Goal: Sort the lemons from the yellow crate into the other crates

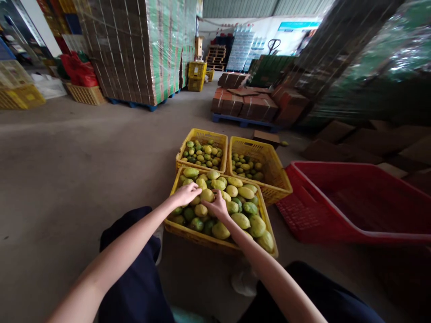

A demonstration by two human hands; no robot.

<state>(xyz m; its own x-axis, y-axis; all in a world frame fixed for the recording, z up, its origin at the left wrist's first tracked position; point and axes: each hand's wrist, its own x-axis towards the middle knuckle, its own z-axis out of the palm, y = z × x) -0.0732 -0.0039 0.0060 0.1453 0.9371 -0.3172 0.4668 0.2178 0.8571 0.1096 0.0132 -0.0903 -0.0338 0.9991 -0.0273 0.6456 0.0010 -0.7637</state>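
Note:
A yellow plastic crate full of yellow and green lemons stands in front of me, between my legs. My left hand reaches over its left half, fingers bent and closed against a lemon; its fingertips are partly hidden. Close by on the right, my right hand curls its thumb and fingers around the side of a yellow lemon. Larger lemons lie at the crate's right end, and several greener ones near its front edge.
Two more yellow crates, a left one and a right one, hold smaller lemons just beyond. A large red bin stands at right. Farther off are flattened cartons on a blue pallet and a tall wrapped stack.

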